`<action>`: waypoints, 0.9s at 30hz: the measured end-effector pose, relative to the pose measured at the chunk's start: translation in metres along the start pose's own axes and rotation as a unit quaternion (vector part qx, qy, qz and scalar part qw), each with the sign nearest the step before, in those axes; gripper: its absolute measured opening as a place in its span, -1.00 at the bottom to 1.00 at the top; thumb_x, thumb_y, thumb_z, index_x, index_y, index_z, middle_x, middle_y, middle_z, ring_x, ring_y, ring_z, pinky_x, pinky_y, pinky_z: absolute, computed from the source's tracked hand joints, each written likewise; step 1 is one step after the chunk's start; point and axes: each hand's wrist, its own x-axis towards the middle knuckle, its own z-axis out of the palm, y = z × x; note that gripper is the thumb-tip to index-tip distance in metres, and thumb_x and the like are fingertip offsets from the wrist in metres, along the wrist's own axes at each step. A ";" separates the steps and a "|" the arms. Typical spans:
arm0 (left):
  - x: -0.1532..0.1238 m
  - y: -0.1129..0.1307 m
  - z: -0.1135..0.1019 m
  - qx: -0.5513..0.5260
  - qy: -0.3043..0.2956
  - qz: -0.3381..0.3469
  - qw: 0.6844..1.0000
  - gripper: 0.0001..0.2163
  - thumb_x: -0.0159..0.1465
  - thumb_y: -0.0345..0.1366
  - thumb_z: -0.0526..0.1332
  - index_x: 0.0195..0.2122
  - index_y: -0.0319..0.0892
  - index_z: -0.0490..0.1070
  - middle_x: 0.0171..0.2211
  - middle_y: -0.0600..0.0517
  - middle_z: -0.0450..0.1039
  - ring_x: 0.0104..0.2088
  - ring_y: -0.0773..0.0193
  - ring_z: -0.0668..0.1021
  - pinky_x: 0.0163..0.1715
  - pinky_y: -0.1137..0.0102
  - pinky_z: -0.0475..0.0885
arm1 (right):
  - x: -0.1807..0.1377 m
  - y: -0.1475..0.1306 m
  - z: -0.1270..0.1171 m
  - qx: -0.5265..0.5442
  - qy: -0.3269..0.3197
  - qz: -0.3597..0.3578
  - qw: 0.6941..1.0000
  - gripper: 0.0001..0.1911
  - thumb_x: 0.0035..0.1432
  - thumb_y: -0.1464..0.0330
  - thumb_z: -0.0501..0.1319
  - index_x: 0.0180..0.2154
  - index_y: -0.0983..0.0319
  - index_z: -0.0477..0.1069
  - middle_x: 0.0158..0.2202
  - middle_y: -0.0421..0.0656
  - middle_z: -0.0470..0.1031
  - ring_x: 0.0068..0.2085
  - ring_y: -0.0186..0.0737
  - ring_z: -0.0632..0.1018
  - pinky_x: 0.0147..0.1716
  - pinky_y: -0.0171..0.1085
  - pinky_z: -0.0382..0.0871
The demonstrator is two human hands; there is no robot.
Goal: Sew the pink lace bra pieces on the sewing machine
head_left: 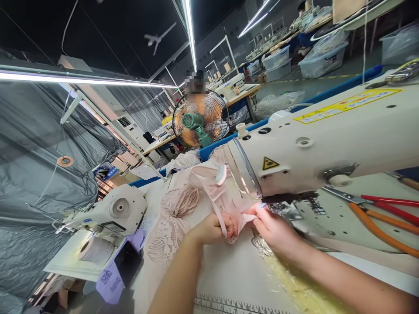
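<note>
Sewing machine (327, 139) fills the right half of the frame, head over the white table (229, 270). Pink lace garment (170, 218) is heaped centre-left, near end drawn in under the machine head. Left hand (212, 227) at centre, grip clenched around the pink strap (214, 209). Right hand (273, 229) just right of it, grip pinching the garment's edge by the needle area. Looks like the strap is being lined up on that edge. To do it well: strap flat and untwisted, edges flush, even light tension between the hands, fingertips clear of the needle. Scissors (382, 213) lie at far right, apart.
</note>
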 end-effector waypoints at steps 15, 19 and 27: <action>0.000 -0.011 0.003 0.342 0.053 -0.039 0.937 -0.79 0.17 -0.27 0.20 -0.17 -0.09 0.52 -0.24 0.01 0.54 -0.23 0.18 0.51 -0.25 0.45 0.33 | -0.024 -0.022 -0.015 -0.223 -0.120 -0.068 0.965 -0.72 0.01 0.52 0.08 -0.19 0.31 0.41 0.03 0.13 0.42 -0.04 0.04 0.48 -0.18 -0.13 0.40; -0.005 -0.015 -0.004 0.389 0.045 -0.064 0.918 -0.76 0.13 -0.33 0.23 -0.17 -0.02 0.52 -0.18 0.04 0.54 -0.22 0.19 0.53 -0.29 0.47 0.32 | -0.034 -0.042 -0.027 -0.422 -0.215 -0.054 0.879 -0.67 0.05 0.45 0.17 -0.10 0.33 0.45 0.05 0.09 0.41 -0.14 0.05 0.54 -0.31 -0.13 0.49; -0.010 -0.014 -0.006 0.382 0.016 -0.060 0.922 -0.73 0.14 -0.38 0.22 -0.14 0.03 0.51 -0.13 0.06 0.52 -0.19 0.20 0.52 -0.29 0.47 0.32 | -0.033 -0.014 -0.029 -0.484 -0.152 -0.112 0.854 -0.53 0.11 0.29 0.14 0.05 0.33 0.36 0.18 0.13 0.27 -0.54 -0.20 0.54 -0.66 -0.23 0.43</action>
